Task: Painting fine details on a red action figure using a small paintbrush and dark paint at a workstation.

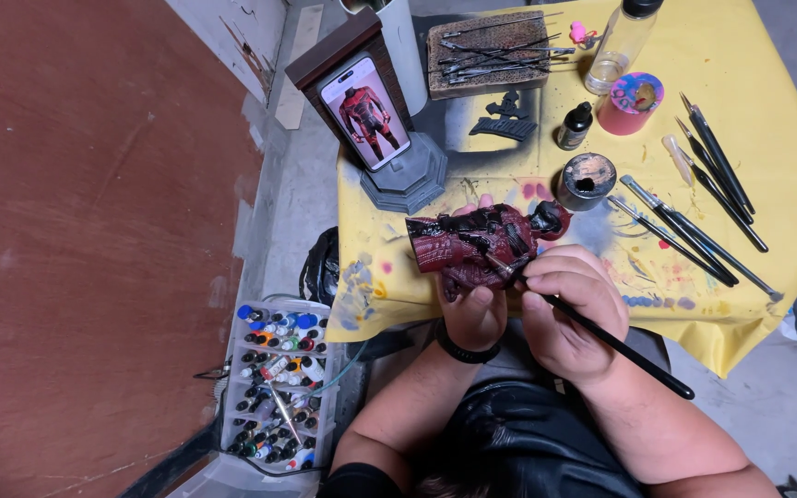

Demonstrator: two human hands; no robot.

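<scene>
- The left hand grips a dark red figure from below, fingers wrapped round its body, thumb on the near side; a black band sits on that wrist.
- The figure lies sideways above the near edge of the yellow cloth, its head toward the right.
- The right hand pinches a black brush between thumb and fingers, its tip touching the figure's torso, its handle running down and right past the wrist.
- A small round pot stands just right of the figure's head, open, with a dab of black paint inside.
- A black dropper bottle stands just beyond the pot, capped.
- A clear bottle with a black cap stands further back; a little clear liquid shows at its bottom.
- A pink cup beside it holds smears of blue and pink on top.
- Spare brushes lie loose on the cloth to the right.
- A dark block at the back bears a heap of thin metal tools.
- A phone leans on a grey stand, its screen showing a red figure.
- A clear tray on the floor to the left is packed with small paint bottles, caps in many colours, standing upright in rows.
</scene>
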